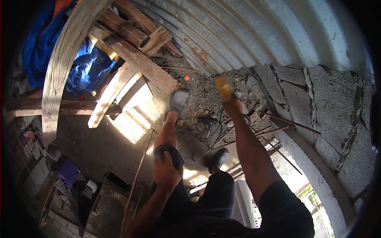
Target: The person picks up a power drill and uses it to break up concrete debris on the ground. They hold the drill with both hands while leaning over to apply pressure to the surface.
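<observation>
My right hand (233,106) is stretched out low over the rubble and closed around one end of a yellow scoop-like piece (223,88). Its exact kind is hard to make out. The far end of this piece reaches toward the foot of the corrugated metal sheet (246,35). My left hand (168,171) rests on my left knee, over the rolled dark trouser leg (174,155), its fingers apart and holding nothing. Loose grey gravel and broken bits (206,95) lie around the yellow piece.
Wooden beams (135,59) lean at the upper left beside a blue tarp (89,71). Thin metal rods (291,122) and a black cable (202,133) lie near my right arm. A block wall (329,107) stands at right. A rebar (137,178) slants near my left arm.
</observation>
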Tool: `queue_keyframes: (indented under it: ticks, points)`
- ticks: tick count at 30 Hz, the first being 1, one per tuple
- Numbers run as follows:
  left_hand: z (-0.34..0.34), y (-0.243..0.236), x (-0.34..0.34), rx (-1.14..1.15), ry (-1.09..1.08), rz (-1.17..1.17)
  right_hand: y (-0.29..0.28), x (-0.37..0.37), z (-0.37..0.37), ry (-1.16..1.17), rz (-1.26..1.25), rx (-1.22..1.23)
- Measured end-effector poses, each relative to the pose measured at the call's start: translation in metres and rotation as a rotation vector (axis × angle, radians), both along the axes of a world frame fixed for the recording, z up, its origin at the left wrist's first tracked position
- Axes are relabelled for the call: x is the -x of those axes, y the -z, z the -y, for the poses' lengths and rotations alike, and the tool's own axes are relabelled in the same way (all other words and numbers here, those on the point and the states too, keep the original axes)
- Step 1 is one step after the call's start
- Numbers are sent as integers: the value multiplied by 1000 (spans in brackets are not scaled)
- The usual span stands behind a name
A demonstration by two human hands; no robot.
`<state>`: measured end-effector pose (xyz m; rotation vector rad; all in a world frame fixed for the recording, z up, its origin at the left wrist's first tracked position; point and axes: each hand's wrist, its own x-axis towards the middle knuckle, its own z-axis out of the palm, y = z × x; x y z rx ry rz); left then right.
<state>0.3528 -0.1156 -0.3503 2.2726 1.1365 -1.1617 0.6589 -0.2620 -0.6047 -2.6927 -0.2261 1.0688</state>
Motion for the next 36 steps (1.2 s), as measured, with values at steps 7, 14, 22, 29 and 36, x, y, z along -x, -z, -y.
queue_keyframes:
  ticks: [7, 14, 22, 29, 36]
  points:
    - [-1, 1, -3, -5, -2, 10, -17, -56, 14, -386, 18, 50]
    - [-5, 1, -2, -10, 7, -10, -36, -76, -12, -492, -23, 122]
    - [-4, 3, -7, 9, 14, -19, -25, -91, 2, -550, -18, 136]
    - [-8, -3, -12, -15, -12, -6, -27, -95, 36, -279, -74, -78]
    - [-10, 1, -9, -2, -34, 26, -30, -46, 14, -331, 58, 59]
